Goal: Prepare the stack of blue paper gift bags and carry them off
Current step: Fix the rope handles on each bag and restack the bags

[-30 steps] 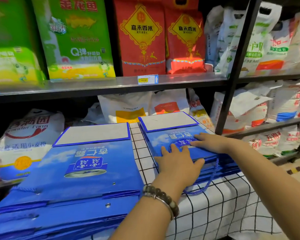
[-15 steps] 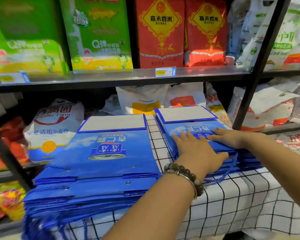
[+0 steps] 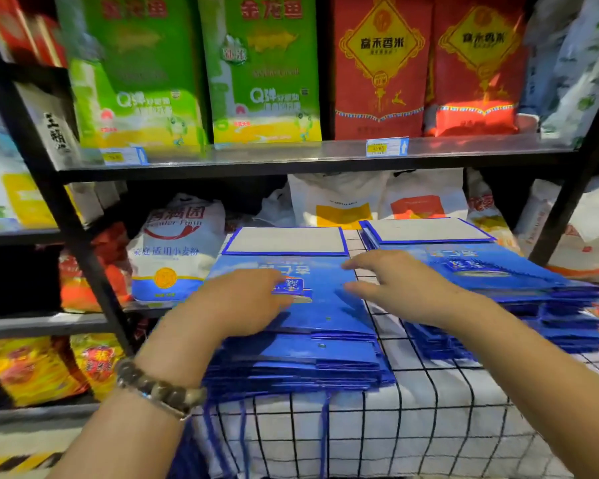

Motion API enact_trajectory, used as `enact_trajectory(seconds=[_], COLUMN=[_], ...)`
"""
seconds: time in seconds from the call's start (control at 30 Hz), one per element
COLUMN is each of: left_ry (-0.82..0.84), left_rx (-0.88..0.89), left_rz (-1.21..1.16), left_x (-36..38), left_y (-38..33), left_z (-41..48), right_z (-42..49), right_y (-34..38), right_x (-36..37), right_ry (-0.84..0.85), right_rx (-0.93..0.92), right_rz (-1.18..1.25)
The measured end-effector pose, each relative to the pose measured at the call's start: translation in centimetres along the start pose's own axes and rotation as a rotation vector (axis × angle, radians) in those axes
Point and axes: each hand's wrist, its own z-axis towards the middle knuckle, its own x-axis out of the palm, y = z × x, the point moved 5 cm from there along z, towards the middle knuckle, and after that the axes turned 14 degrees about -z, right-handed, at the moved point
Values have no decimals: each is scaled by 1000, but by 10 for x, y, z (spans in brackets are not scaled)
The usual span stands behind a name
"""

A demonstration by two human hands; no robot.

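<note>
Left hand (image 3: 242,302) and right hand (image 3: 398,288), fingers spread and holding nothing, cover either side of the stack of blue bags (image 3: 312,340), lying lengthwise toward the worktop's (image 3: 412,426) far edge.

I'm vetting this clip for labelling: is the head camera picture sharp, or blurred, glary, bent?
Head view: motion blur smears the left hand, right hand and print on the left stack of blue gift bags; glare whitens the metal shelf edge; the wide lens tilts the black shelf post.
</note>
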Motion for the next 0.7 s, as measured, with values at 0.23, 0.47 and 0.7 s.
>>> enact_trajectory(seconds=[0.23,0.47,0.7], left_ry=[49,-82,-176], left_rx=[-65,16,159], left_rz=[31,28,-500], left_x=[-12,-24,-27], left_y=[73,98,59], left_z=[-18,-28,-37], right_z=[14,23,28], right_y=[102,107,108], right_x=[40,56,56], right_ry=[273,278,272], right_rx=[-322,-279,-280], right_rz=[94,108,118])
